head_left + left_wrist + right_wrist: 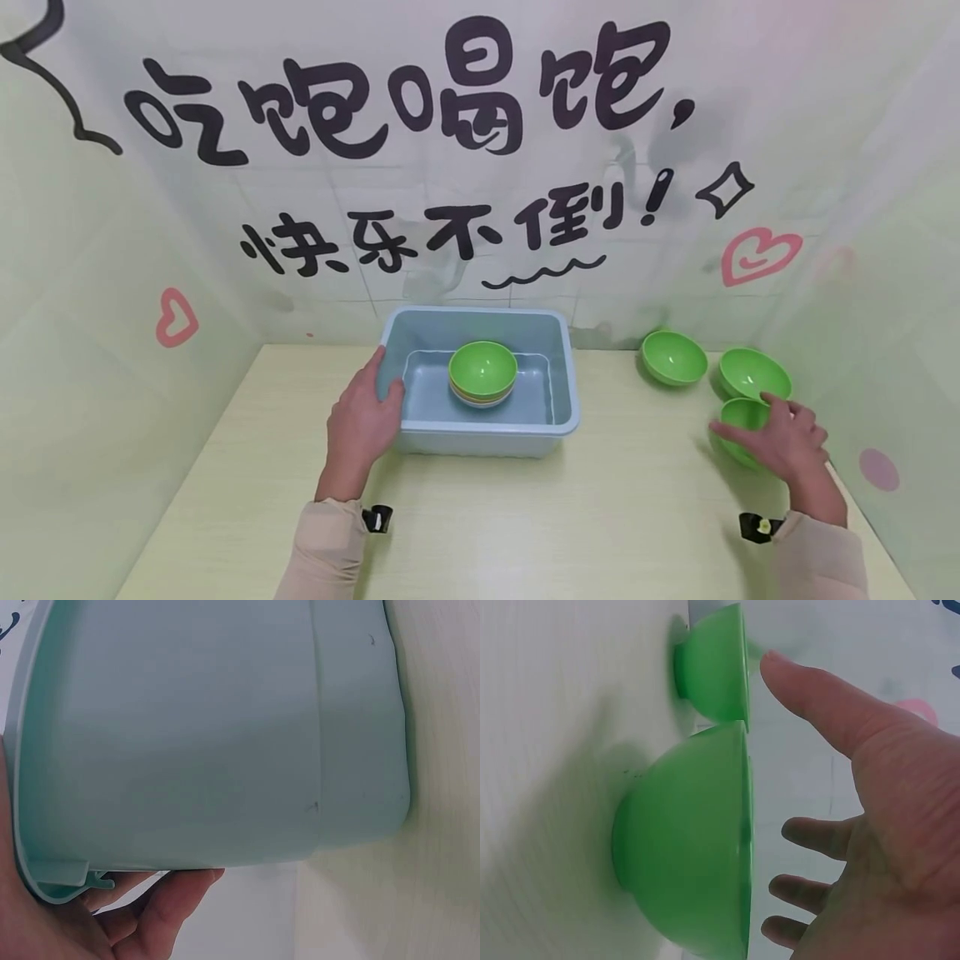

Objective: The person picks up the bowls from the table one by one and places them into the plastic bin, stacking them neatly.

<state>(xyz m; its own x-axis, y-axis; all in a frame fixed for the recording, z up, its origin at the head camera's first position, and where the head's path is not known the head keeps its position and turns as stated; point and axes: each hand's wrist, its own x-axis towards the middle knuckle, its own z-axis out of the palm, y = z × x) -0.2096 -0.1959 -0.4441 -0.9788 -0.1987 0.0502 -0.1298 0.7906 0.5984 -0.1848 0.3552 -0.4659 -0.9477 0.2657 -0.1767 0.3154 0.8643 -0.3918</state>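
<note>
My left hand [363, 423] grips the left rim of a light blue plastic basin [480, 428]; its fingertips show against the outer wall in the left wrist view. Inside the basin stands a small stack of bowls, a green bowl [483, 368] on top and paler rims beneath. Over at the right, my right hand [791, 440] hovers above the nearest green bowl [694, 844] with thumb and fingers spread. The right wrist view shows a gap between the hand and that bowl. The palm side of the left hand is partly hidden by the rim.
Two more green bowls, one at the back [673, 358] and one further right [753, 373], stand upright behind the nearest one. Everything rests on a pale wood-grain table [600, 525]. A printed white curtain [480, 183] encloses the back and sides.
</note>
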